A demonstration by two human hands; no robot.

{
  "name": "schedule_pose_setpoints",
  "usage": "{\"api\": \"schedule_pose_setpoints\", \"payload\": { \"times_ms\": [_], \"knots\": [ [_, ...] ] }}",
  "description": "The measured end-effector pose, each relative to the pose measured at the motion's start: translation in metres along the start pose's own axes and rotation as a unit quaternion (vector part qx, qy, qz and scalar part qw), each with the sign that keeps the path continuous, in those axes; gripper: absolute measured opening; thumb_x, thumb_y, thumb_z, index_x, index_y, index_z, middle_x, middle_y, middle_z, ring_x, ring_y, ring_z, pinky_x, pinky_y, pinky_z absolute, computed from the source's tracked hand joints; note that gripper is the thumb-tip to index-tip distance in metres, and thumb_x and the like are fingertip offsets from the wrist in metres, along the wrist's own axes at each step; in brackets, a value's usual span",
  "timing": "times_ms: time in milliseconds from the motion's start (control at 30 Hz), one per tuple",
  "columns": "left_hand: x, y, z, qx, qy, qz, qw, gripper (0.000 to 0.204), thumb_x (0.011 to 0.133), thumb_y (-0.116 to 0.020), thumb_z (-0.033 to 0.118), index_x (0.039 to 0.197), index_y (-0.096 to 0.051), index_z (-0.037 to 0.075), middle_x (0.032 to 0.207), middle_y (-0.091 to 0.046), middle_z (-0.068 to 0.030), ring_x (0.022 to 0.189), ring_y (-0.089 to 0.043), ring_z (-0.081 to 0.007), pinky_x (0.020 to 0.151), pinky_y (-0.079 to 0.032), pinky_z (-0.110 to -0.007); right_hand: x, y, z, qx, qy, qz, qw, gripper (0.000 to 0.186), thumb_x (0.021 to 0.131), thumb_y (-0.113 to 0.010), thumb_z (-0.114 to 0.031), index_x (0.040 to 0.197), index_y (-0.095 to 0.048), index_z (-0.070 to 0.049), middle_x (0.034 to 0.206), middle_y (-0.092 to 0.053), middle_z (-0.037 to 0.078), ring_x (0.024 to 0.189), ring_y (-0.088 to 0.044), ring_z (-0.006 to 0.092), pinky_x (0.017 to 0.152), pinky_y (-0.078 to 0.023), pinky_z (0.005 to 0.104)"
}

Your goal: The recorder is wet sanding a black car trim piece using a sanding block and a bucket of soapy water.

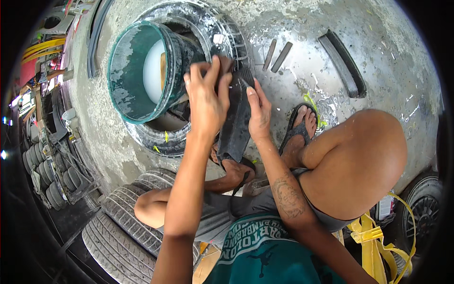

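Observation:
My left hand [206,97] is curled over a small brown piece [225,65] at the upper end of a long dark strip [234,130], which has a woven pattern near its top. My right hand [257,109] grips the strip's right side, thumb on top. Just left of my hands a green bucket [120,75] with whitish liquid [152,71] and a wooden piece in it sits in a wet tire [151,142] lying flat on the floor.
A curved woven-pattern part [341,64] and two narrow strips [282,57] lie right of the tire on the wet floor [388,80]. Stacked tires [113,236] are beside me, a black wheel [421,213] and yellow straps [369,241] at lower right, shelved tires [52,180] far left.

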State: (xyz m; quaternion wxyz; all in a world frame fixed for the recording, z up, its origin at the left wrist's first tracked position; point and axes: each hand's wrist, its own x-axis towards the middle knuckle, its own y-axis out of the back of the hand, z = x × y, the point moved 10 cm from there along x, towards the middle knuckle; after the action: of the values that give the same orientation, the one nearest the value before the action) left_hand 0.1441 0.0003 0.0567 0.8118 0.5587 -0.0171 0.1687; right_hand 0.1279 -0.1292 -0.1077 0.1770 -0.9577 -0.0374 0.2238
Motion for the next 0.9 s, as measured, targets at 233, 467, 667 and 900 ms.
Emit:
{"api": "schedule_pose_setpoints", "payload": {
  "times_ms": [233,467,667,900],
  "knots": [
    [-0.055,0.000,0.015,0.057,-0.039,-0.047,0.997,0.046,0.095,-0.078,0.006,0.140,-0.072,-0.003,0.121,-0.065,-0.0220,0.104,-0.060,-0.0394,0.096,-0.048,-0.047,0.002,0.014,0.001,-0.072,0.011,0.018,0.997,0.067,0.109,-0.067,-0.035,0.154,-0.054,0.012,0.126,-0.075,0.016,0.114,-0.066,0.0182,0.103,-0.051,0.0305],
    [0.002,-0.005,-0.051,-0.111,0.143,0.031,0.983,0.047,0.102,-0.080,0.024,0.140,-0.073,-0.004,0.112,-0.071,-0.0161,0.098,-0.070,-0.0229,0.089,-0.054,-0.034,0.007,0.004,0.003,0.005,0.015,-0.007,1.000,0.066,0.108,-0.070,-0.033,0.154,-0.055,0.011,0.126,-0.075,0.015,0.115,-0.067,0.0164,0.104,-0.051,0.0306],
    [-0.073,0.024,-0.060,-0.132,0.197,0.034,0.971,0.050,0.109,-0.070,0.031,0.144,-0.068,-0.006,0.114,-0.068,-0.0181,0.097,-0.068,-0.0261,0.080,-0.052,-0.035,0.018,0.012,0.009,-0.021,0.052,-0.090,0.994,0.064,0.106,-0.073,-0.029,0.156,-0.055,0.007,0.121,-0.074,0.010,0.106,-0.065,0.0140,0.096,-0.052,0.0285],
    [-0.085,0.005,-0.017,-0.107,0.090,0.033,0.990,0.049,0.100,-0.079,0.012,0.143,-0.067,-0.008,0.119,-0.064,-0.0230,0.111,-0.065,-0.0379,0.101,-0.052,-0.046,0.020,0.017,0.007,-0.104,0.095,-0.082,0.987,0.061,0.106,-0.071,-0.027,0.157,-0.057,0.004,0.112,-0.072,0.009,0.096,-0.062,0.0125,0.087,-0.053,0.0276]
  ]
}}
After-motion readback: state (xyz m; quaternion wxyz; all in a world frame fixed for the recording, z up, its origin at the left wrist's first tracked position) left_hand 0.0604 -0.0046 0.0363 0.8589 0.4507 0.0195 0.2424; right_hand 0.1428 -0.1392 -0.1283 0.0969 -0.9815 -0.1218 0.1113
